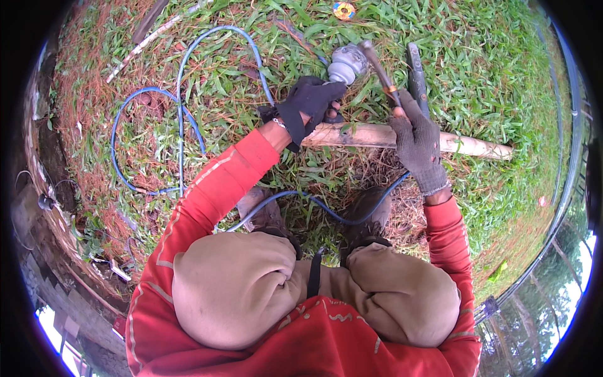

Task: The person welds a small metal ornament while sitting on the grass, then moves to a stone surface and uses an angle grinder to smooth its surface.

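My left hand (312,105), in a black glove, is closed at the left end of a pale wooden stake (364,135). From its far side sticks out a grey tool with a rounded, stepped body (347,65); the gripped part is hidden by the glove. A slim metal-shafted hand tool (380,70) with a brown and yellowish grip points up and left from my right hand (418,141). That hand, in a worn grey glove, is closed on the grip and lies over the stake. Beyond it lies a dark flat bar (416,80).
A blue hose (181,119) loops on the grass at left and passes over my boots (370,210). A thin pale stick (144,52) lies far left. A small yellow and blue disc (343,10) sits at the far edge. My knees (235,289) are bent close below.
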Demonstrator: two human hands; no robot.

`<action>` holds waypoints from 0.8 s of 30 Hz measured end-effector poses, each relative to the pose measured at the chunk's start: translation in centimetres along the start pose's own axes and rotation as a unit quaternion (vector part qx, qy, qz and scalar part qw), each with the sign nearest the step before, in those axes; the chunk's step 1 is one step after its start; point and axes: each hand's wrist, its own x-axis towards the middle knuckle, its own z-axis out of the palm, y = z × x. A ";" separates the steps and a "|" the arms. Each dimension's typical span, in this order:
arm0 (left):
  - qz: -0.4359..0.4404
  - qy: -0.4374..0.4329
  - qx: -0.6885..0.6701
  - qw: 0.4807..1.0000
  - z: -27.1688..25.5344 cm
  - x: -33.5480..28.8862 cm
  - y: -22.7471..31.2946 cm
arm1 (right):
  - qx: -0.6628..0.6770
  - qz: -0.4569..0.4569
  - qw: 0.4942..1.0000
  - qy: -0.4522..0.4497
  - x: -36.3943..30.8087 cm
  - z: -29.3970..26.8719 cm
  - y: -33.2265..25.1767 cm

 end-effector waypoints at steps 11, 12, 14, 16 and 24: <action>0.022 -0.016 -0.035 0.999 0.0 -0.4 -0.2 | -0.049 -0.053 0.997 0.025 0.9 0.1 -0.2; 0.031 -0.023 -0.055 0.998 0.0 -0.6 -0.1 | -0.069 -0.050 0.996 0.007 1.4 -0.1 -0.6; 0.049 -0.030 -0.073 0.996 -0.5 -1.4 0.1 | 0.017 0.036 0.999 0.001 1.0 -0.7 -1.5; 0.139 0.055 0.017 0.989 -0.1 -3.9 0.3 | 0.044 -0.005 0.996 0.072 -0.1 0.1 0.1; 0.340 0.039 -0.002 0.940 2.3 -16.6 6.2 | 0.292 0.182 0.939 0.015 -2.3 1.4 2.0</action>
